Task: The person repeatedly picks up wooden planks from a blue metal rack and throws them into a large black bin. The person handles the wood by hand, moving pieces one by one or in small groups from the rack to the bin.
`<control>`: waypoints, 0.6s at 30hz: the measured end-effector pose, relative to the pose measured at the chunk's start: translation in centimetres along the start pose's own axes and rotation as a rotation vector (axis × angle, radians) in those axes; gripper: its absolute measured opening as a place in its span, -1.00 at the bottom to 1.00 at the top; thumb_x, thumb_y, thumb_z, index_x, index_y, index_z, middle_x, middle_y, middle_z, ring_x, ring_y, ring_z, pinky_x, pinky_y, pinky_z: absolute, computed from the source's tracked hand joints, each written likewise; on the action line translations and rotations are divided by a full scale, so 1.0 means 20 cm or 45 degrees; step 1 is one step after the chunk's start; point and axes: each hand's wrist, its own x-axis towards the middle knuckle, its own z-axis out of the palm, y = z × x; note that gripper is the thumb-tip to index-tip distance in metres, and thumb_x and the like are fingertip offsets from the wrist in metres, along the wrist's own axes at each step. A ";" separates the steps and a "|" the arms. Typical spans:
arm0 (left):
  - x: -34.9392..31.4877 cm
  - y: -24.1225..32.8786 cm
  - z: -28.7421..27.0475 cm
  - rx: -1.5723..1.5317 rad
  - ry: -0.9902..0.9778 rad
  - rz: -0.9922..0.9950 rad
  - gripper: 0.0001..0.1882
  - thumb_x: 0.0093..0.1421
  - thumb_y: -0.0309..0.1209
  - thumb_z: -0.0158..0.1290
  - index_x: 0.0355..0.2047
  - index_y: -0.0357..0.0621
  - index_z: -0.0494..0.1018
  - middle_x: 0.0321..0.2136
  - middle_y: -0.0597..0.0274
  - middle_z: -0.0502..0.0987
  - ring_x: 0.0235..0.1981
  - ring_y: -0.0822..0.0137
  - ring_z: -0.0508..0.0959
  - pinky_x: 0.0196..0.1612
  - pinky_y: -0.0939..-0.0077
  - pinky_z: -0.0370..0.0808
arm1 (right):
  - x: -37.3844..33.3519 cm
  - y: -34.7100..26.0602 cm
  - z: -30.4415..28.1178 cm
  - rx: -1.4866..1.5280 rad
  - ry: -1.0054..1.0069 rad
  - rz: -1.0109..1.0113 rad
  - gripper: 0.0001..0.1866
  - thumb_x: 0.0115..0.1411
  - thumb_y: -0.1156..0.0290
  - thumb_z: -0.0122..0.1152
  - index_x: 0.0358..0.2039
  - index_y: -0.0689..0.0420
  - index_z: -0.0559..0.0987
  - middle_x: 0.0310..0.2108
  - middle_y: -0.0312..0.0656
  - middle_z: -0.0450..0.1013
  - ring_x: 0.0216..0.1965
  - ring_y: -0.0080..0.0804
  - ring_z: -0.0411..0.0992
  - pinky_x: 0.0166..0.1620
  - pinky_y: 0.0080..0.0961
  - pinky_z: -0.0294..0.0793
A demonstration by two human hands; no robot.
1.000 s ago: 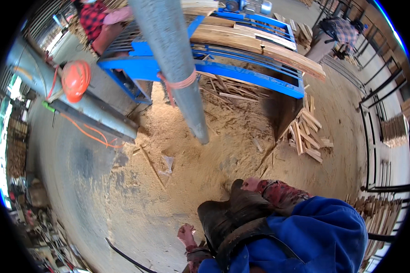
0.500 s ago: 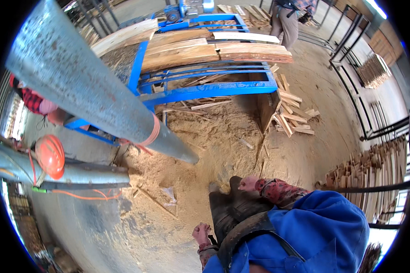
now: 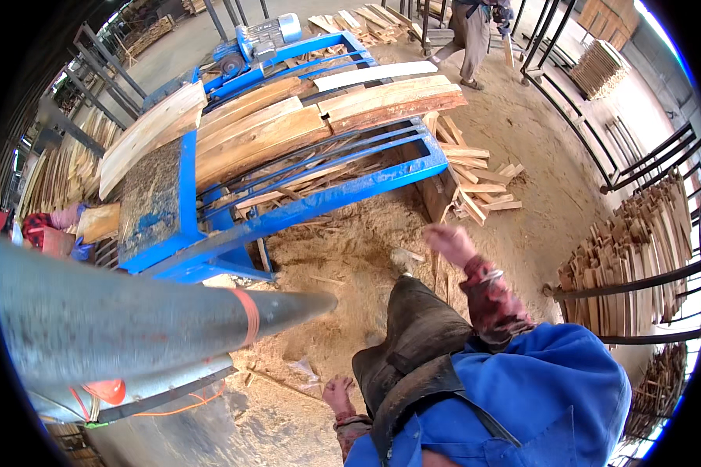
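Note:
My right hand [image 3: 450, 244] swings out in front of my dark trousers, a little blurred, its fingers curled in with nothing seen in them. Low on the left, my left hand [image 3: 339, 395] hangs beside my leg over the sawdust, loosely closed and holding nothing that shows. Both hands are apart from any object. Ahead stands a blue metal machine frame [image 3: 304, 204] with several rough wooden boards [image 3: 265, 154] lying across it. Closest to my right hand is the wooden panel [image 3: 438, 198] at the frame's near right corner.
A thick grey pipe [image 3: 156, 311] slants across the left. Cut sticks [image 3: 483, 183] lie heaped right of the frame; a rack of upright wood strips [image 3: 631, 257] stands farther right. An electric motor [image 3: 269, 39] sits at the back. Two other people are partly visible, far right and left.
I have stepped forward and my view has turned. The blue frame appears nearer and lower, and the pipe lies flatter across the left. My right hand has swung forward; both hands remain without objects.

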 end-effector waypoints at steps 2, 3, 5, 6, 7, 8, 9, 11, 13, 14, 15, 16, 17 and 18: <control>0.02 0.09 0.20 0.025 0.078 -0.044 -0.85 0.06 -0.56 0.13 -0.34 -0.28 0.44 -0.49 0.14 0.52 -0.49 0.26 0.60 -0.40 0.35 0.62 | 0.29 0.02 -0.22 0.154 0.148 -0.015 -0.75 0.26 0.32 0.17 -0.17 0.22 0.62 -0.42 -0.25 0.58 -0.39 -0.63 0.49 -0.31 -0.61 0.49; 0.03 0.11 0.28 0.035 0.068 -0.036 -0.88 0.11 -0.53 0.12 -0.35 -0.28 0.44 -0.47 0.12 0.54 -0.47 0.27 0.60 -0.40 0.38 0.62 | 0.44 0.08 -0.31 0.336 0.207 0.002 -0.74 0.26 0.31 0.18 -0.18 0.24 0.61 -0.43 -0.27 0.56 -0.39 -0.63 0.49 -0.32 -0.62 0.49; 0.07 0.15 0.44 0.054 0.056 -0.017 -0.89 0.22 -0.47 0.11 -0.37 -0.27 0.44 -0.42 0.09 0.57 -0.43 0.29 0.61 -0.41 0.44 0.62 | 0.71 0.05 -0.47 0.355 0.340 0.095 -0.71 0.27 0.29 0.17 -0.21 0.30 0.60 -0.45 -0.28 0.52 -0.42 -0.58 0.47 -0.33 -0.60 0.48; 0.09 0.15 0.53 0.031 0.066 -0.022 -0.88 0.22 -0.47 0.10 -0.30 -0.30 0.46 -0.40 0.06 0.58 -0.42 0.28 0.62 -0.40 0.45 0.61 | 0.88 0.10 -0.53 0.421 0.366 0.147 -0.69 0.27 0.27 0.16 -0.22 0.33 0.59 -0.44 -0.26 0.52 -0.42 -0.57 0.47 -0.33 -0.59 0.49; 0.12 0.17 0.64 0.062 0.020 -0.030 -0.87 0.23 -0.47 0.10 -0.28 -0.30 0.46 -0.39 0.05 0.58 -0.42 0.28 0.62 -0.40 0.45 0.61 | 1.02 0.18 -0.59 0.483 0.399 0.216 -0.66 0.28 0.26 0.16 -0.23 0.35 0.58 -0.44 -0.24 0.52 -0.43 -0.55 0.47 -0.32 -0.59 0.49; 0.13 0.20 0.74 0.100 -0.022 -0.052 -0.85 0.23 -0.47 0.09 -0.26 -0.31 0.46 -0.37 0.04 0.59 -0.42 0.27 0.62 -0.40 0.46 0.61 | 1.14 0.29 -0.65 0.463 0.428 0.251 -0.63 0.28 0.22 0.17 -0.22 0.36 0.57 -0.42 -0.21 0.52 -0.42 -0.52 0.48 -0.33 -0.58 0.50; 0.13 0.23 0.85 0.126 -0.054 -0.069 -0.84 0.23 -0.46 0.09 -0.23 -0.31 0.46 -0.36 0.03 0.59 -0.42 0.27 0.62 -0.39 0.46 0.61 | 1.25 0.34 -0.69 0.548 0.393 0.380 -0.58 0.27 0.17 0.19 -0.17 0.36 0.55 -0.36 -0.14 0.53 -0.37 -0.44 0.52 -0.30 -0.54 0.55; 0.11 0.33 1.06 0.105 -0.084 -0.046 -0.81 0.25 -0.46 0.07 -0.19 -0.33 0.45 -0.33 0.02 0.59 -0.40 0.27 0.63 -0.37 0.45 0.61 | 1.43 0.41 -0.71 0.689 0.451 0.550 -0.52 0.25 0.12 0.23 -0.13 0.36 0.52 -0.29 -0.06 0.53 -0.33 -0.35 0.54 -0.25 -0.48 0.60; 0.11 0.40 1.23 0.112 -0.108 -0.010 -0.80 0.26 -0.45 0.06 -0.17 -0.33 0.45 -0.33 0.03 0.60 -0.39 0.27 0.63 -0.35 0.46 0.61 | 1.58 0.47 -0.70 0.894 0.414 0.608 -0.42 0.18 0.05 0.30 -0.08 0.36 0.47 -0.24 0.02 0.52 -0.26 -0.24 0.55 -0.21 -0.38 0.63; 0.10 0.43 1.31 0.118 -0.105 -0.006 -0.79 0.26 -0.45 0.06 -0.16 -0.34 0.45 -0.32 0.03 0.60 -0.38 0.28 0.63 -0.33 0.46 0.61 | 1.66 0.50 -0.68 0.948 0.435 0.623 -0.41 0.17 0.04 0.31 -0.07 0.35 0.46 -0.24 0.02 0.52 -0.26 -0.23 0.56 -0.21 -0.37 0.63; 0.09 0.47 1.38 0.124 -0.101 -0.002 -0.79 0.26 -0.45 0.06 -0.15 -0.34 0.44 -0.32 0.04 0.60 -0.37 0.28 0.63 -0.32 0.47 0.61 | 1.73 0.52 -0.67 0.999 0.457 0.639 -0.40 0.16 0.04 0.32 -0.05 0.34 0.45 -0.24 0.02 0.52 -0.25 -0.21 0.56 -0.21 -0.36 0.62; 0.08 0.50 1.44 0.121 -0.089 0.008 -0.78 0.27 -0.45 0.06 -0.14 -0.35 0.44 -0.32 0.04 0.60 -0.36 0.29 0.63 -0.30 0.48 0.61 | 1.80 0.54 -0.65 1.056 0.437 0.628 -0.41 0.15 0.04 0.33 -0.05 0.31 0.45 -0.23 0.01 0.52 -0.25 -0.21 0.56 -0.22 -0.36 0.62; 0.08 0.52 1.50 0.143 -0.093 0.004 -0.77 0.27 -0.45 0.06 -0.13 -0.35 0.44 -0.32 0.04 0.60 -0.36 0.29 0.63 -0.30 0.49 0.61 | 1.85 0.55 -0.63 1.113 0.418 0.619 -0.42 0.15 0.05 0.34 -0.05 0.29 0.45 -0.23 -0.01 0.53 -0.25 -0.20 0.56 -0.23 -0.36 0.63; 0.07 0.53 1.54 0.165 -0.097 -0.002 -0.76 0.27 -0.45 0.06 -0.12 -0.35 0.44 -0.31 0.04 0.60 -0.36 0.30 0.63 -0.30 0.50 0.60 | 1.92 0.61 -0.63 1.220 0.457 0.671 -0.55 0.19 0.09 0.30 -0.10 0.18 0.47 -0.25 -0.07 0.51 -0.26 -0.13 0.55 -0.21 -0.27 0.62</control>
